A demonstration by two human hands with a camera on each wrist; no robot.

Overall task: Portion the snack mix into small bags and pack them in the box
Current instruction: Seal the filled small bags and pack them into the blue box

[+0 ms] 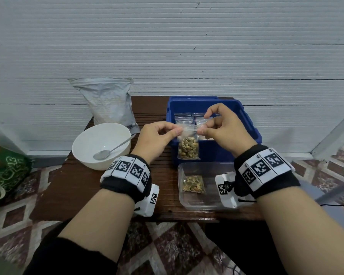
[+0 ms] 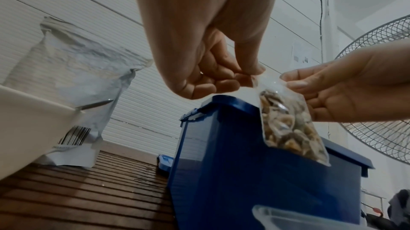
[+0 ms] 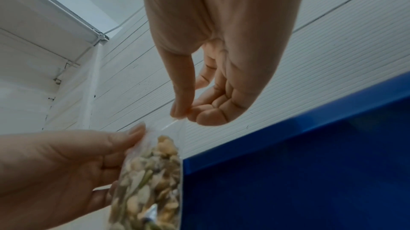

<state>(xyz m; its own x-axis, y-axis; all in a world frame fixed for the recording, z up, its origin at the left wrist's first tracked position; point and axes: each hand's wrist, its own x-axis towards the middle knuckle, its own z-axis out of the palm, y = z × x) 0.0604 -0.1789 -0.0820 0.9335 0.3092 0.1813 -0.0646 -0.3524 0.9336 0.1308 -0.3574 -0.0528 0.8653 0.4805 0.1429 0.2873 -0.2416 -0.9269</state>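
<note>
Head view: left hand (image 1: 157,137) and right hand (image 1: 220,128) each pinch one top corner of a small clear bag (image 1: 188,146), thumb against forefinger, remaining fingers loosely curled. The bag hangs between them, filled with snack mix to about two-thirds, its upper strip flat and empty. Step in hand, as I judge it: closing the zip seal.

Left wrist view shows the left fingertips (image 2: 255,70) clamped on the corner and the right hand's fingertips (image 2: 292,80) on the opposite edge, the film stretched taut between them. Right wrist view confirms the right pinch at the seal line; whether the strip is already pressed shut along its length cannot be told.

To do it well, I judge: keep the strip taut and level, run one pinch along it from corner to corner, press out trapped air, keep mix clear of the track.

Directly beyond and beneath the hands sits the blue box (image 1: 252,128), open, with several small bags lying inside; the held bag hangs over its near wall. Nearer than the right wrist, a clear tray (image 1: 189,203) holds one filled bag (image 1: 193,184). Left of the left hand, a white bowl (image 1: 81,153) with a spoon (image 1: 111,149); beyond it, the large foil pouch (image 1: 107,104).
</note>
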